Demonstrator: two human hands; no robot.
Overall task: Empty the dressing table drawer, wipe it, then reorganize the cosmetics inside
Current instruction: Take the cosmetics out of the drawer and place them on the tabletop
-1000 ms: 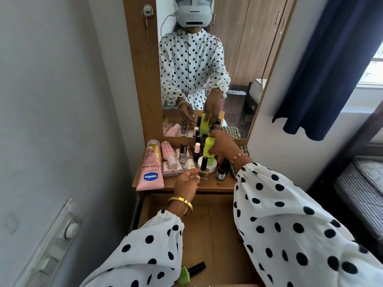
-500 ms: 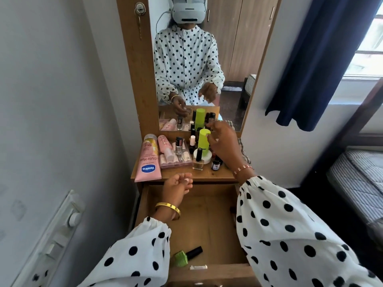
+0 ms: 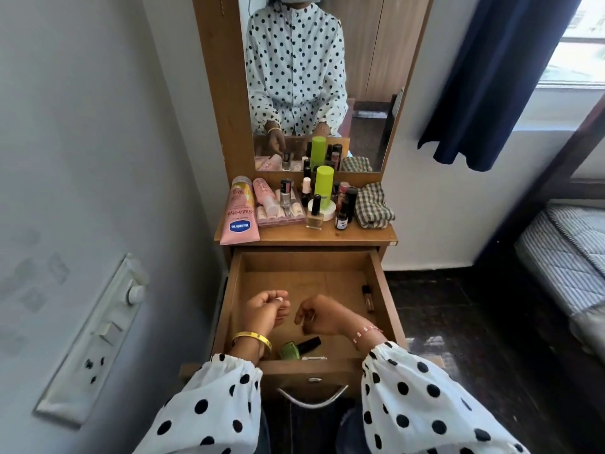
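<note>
Drawer: the wooden drawer (image 3: 382, 290) is pulled out below the bench (image 3: 294, 235), its metal handle (image 3: 311, 397) at 6 o'clock.
Drawer contents: a green nail polish bottle (image 3: 289, 351) with a black cap lies on its side at the front edge; just beside it at 3 o'clock lies a small thin white-and-metal item (image 3: 314, 358), too small to name. A small dark vial (image 3: 367, 298) lies along the right wall.
Left hand: the left hand (image 3: 265, 311), with a gold bangle on the wrist, hovers over the drawer floor; its grip is narrow, fingers curled, with a small pale spot at the fingertips that cannot be told from a fingernail.
Right hand: the right hand (image 3: 319, 314) hangs just beside it at 3 o'clock, fingers loosely curled downward, grip holding nothing.
Bench top: a pink Vaseline tube (image 3: 239, 213) at 9 o'clock, a smaller pink tube (image 3: 264, 194) on a clear pack of small tubes (image 3: 278, 215), a lime green bottle (image 3: 323, 183) on a white jar (image 3: 324, 211), several nail polish bottles, and a checked cloth (image 3: 373, 206) at 3 o'clock.
Mirror: the mirror (image 3: 370, 77) behind reflects the person and the bottles.
</note>
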